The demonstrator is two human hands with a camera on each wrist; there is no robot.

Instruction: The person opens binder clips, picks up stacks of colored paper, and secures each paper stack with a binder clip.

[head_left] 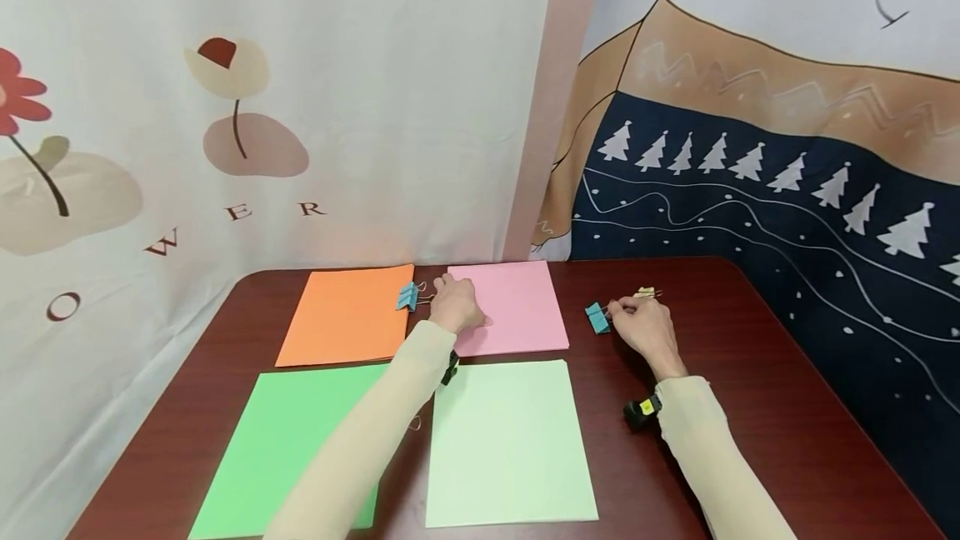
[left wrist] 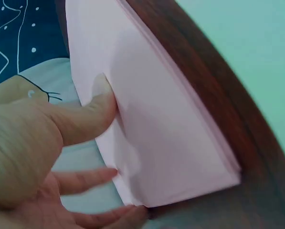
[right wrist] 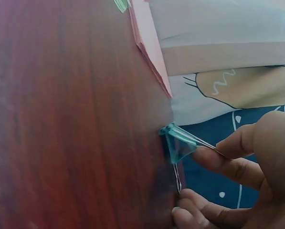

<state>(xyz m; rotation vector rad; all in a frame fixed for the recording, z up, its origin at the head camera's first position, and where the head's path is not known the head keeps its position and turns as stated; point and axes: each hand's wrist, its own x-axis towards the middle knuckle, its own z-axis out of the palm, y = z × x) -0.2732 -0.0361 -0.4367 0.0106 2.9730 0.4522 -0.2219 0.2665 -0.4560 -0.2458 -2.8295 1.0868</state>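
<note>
My left hand [head_left: 456, 304] is at the left edge of a stack of pink paper [head_left: 517, 307]. In the left wrist view its thumb lies on the top sheet, which creases slightly there, while the fingertips meet the edge. Over the table to the right, my right hand [head_left: 647, 327] pinches a teal binder clip [head_left: 597, 318] by its wire handles. The right wrist view shows thumb and forefinger at one handle of this clip [right wrist: 178, 143] and other fingers at the other handle. Its mouth faces the pink stack, apart from it.
Another teal binder clip [head_left: 407, 297] sits on the right edge of the orange paper [head_left: 345, 319]. Nearer lie green paper [head_left: 277, 440], partly under my left arm, and pale green paper [head_left: 510, 448]. A yellow clip [head_left: 645, 292] lies just beyond my right hand. Curtains hang behind the table.
</note>
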